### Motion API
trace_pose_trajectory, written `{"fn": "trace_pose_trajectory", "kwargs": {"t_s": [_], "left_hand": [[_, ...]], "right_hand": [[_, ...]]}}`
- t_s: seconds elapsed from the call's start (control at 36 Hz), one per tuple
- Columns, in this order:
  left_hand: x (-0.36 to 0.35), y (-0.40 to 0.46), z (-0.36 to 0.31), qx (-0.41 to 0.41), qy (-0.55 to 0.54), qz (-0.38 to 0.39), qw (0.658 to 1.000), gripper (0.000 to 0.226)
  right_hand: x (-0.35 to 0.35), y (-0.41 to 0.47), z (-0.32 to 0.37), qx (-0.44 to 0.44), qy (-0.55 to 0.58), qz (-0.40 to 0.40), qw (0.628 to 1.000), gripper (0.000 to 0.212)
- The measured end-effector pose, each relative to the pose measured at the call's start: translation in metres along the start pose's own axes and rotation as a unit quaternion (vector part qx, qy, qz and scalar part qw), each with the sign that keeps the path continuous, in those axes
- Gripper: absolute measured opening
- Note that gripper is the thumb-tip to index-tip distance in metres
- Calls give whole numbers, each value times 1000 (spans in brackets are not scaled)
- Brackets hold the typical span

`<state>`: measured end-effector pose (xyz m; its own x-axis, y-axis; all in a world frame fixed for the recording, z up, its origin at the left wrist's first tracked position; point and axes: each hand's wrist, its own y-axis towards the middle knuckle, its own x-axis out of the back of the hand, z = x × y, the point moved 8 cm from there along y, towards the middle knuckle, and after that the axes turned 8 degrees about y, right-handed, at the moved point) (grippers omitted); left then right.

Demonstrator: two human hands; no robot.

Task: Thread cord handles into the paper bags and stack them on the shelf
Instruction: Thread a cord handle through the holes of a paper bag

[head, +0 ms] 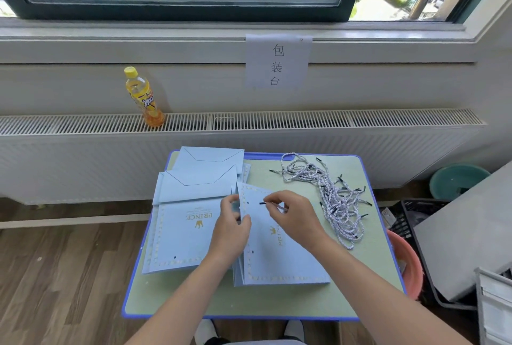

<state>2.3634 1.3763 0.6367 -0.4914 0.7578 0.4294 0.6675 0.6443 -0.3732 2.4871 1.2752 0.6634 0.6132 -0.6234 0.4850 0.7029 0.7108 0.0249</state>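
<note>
The flat, matte pale-blue paper bag (279, 250) with a gold crown, "PRINCE" lettering and a dotted border lies on a pale-green desk (368, 259) edged in blue. The left hand (231, 229) pinches its upper edge, thumb on top. The right hand (293, 216) pinches a twisted white cord (280, 207); its black tip points at a punched hole just left of the fingertips. More cords (336, 200) lie tangled to their right, more bags (182, 231) to their left. Beyond stand a ribbed radiator (304, 120), 1 yellow bottle (144, 97) and a window.
</note>
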Motion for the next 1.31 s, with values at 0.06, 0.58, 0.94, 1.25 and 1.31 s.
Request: {"fn": "trace_pose_trajectory", "kwargs": {"t_s": [0.06,0.58,0.94,1.25,1.31], "left_hand": [[0,1,1,5,-5,-1,1000,36],[-5,-3,-19,-51,-23,40,998,51],[0,-6,-39,-76,0,63,995,57],[-1,9,-59,-167,198,-17,966,34],[-4,9,-66,-187,267,-37,945,28]], "right_hand": [[-3,1,2,5,-11,-4,1000,13],[-13,13,4,-39,-60,2,997,12],[-4,11,18,-93,-6,28,995,22],[7,7,5,-161,70,-8,984,17],[10,4,4,-174,88,-28,980,17]]}}
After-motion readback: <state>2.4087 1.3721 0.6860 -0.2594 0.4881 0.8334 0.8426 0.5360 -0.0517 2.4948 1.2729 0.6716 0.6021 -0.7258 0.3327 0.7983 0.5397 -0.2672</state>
